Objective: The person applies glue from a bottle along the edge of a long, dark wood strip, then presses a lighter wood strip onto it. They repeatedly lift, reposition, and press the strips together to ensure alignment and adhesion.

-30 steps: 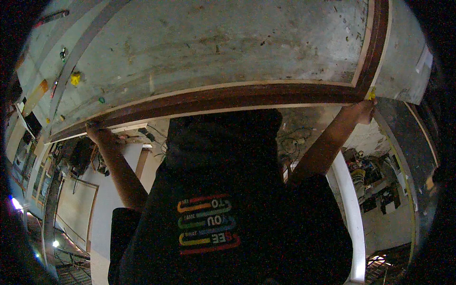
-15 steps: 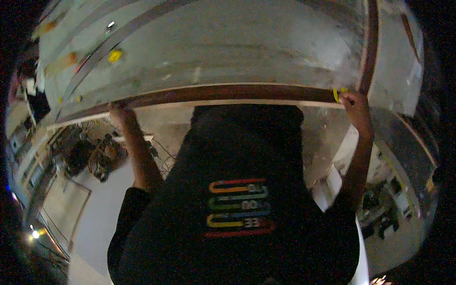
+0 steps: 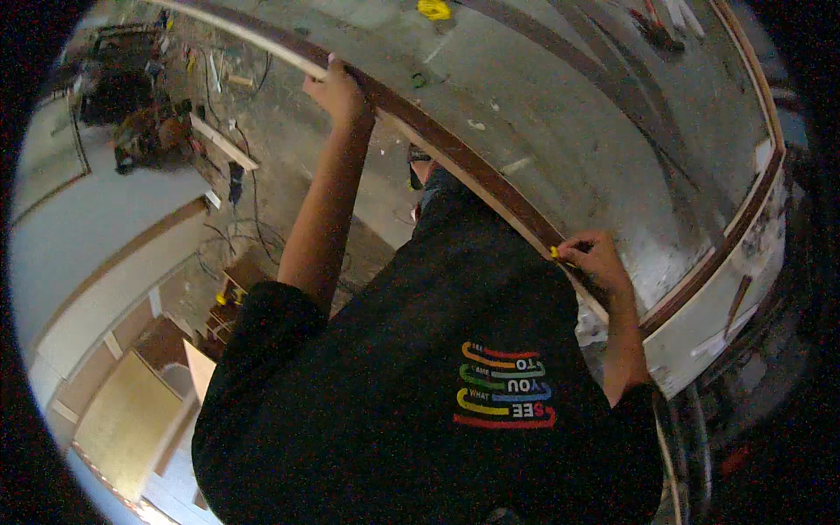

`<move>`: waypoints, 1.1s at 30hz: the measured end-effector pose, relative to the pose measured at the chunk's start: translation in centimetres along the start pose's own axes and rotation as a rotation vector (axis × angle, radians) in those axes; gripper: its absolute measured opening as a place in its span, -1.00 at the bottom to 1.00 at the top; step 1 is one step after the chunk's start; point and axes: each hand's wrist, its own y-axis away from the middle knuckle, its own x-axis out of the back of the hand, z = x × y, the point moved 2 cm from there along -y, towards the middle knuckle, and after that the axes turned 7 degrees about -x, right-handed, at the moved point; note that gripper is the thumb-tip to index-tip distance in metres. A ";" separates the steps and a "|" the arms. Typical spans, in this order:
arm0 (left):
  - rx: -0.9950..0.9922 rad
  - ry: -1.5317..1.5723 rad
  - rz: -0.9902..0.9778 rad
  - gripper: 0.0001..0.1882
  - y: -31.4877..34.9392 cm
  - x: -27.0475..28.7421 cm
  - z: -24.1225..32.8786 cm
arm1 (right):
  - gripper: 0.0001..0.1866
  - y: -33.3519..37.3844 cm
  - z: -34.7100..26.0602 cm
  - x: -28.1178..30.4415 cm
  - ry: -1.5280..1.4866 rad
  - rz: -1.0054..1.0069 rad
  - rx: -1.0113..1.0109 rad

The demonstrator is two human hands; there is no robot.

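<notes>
A long dark-brown wooden edge strip (image 3: 464, 166) with a pale border runs diagonally from the upper left to the lower right, along the near side of a large grey panel (image 3: 542, 114). My left hand (image 3: 344, 98) is closed round this strip at its upper part, thumb on top and fingers over the pale edge. Farther down the same strip, my right hand (image 3: 599, 260) is closed in a pinch on a small yellow strip (image 3: 556, 253) at the pale edge. What the yellow strip is made of cannot be made out.
A yellow coil (image 3: 433, 9) and a dark tool (image 3: 656, 33) lie on the panel. Loose cables (image 3: 254, 210), a wooden batten (image 3: 223, 143) and a brown heap of gear (image 3: 149, 136) are at the left. A white board (image 3: 114, 223) stands nearer me.
The view has turned, so the strip now slopes down to the right instead of lying level. My right hand has come nearer my body, still at the yellow strip; my left still holds the edge.
</notes>
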 end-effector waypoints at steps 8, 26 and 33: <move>-0.009 -0.118 0.030 -0.33 2.7 -0.6 -1.2 | -0.87 -6.9 -4.0 -3.3 0.018 -0.046 0.115; 0.030 0.167 0.212 -0.57 3.7 -1.7 0.3 | -0.84 -18.0 -27.0 -10.6 0.355 -0.075 0.505; 0.074 -0.105 -0.327 -0.49 2.2 -0.2 -3.8 | -0.86 -25.0 -36.8 -15.6 0.318 -0.086 0.657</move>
